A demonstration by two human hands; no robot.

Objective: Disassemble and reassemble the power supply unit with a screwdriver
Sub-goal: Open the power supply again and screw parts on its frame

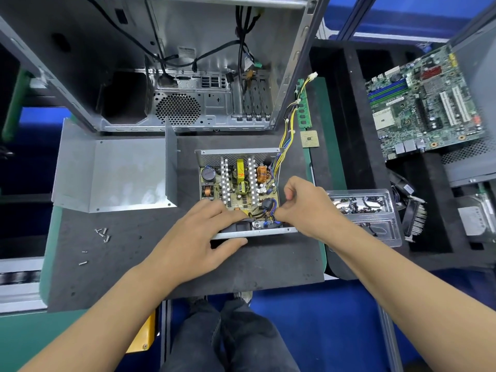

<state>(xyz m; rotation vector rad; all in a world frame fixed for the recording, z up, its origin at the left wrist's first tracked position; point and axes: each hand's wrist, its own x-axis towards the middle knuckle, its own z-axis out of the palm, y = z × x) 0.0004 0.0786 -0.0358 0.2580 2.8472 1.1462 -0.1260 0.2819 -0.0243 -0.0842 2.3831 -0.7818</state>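
Note:
The power supply unit (pixel 239 154) lies open on a dark foam mat (pixel 134 237), its circuit board (pixel 241 183) with heatsinks and coils exposed. Its removed metal cover (pixel 112 173) rests to the left. My left hand (pixel 204 232) grips the unit's near metal wall, fingers over the edge and thumb below. My right hand (pixel 303 205) is at the near right corner, its fingertips pinched among the wires there (pixel 268 210). A yellow and black cable bundle (pixel 288 124) runs from the unit's far right corner. Several loose screws (pixel 102 234) lie on the mat at left. No screwdriver is visible.
An empty computer case (pixel 188 63) stands behind the unit. A RAM stick (pixel 303 108) and a CPU (pixel 310 139) lie to its right. A motherboard (pixel 424 103) sits at far right, a clear plastic tray (pixel 375 213) and a heatsink fan (pixel 414 213) nearer.

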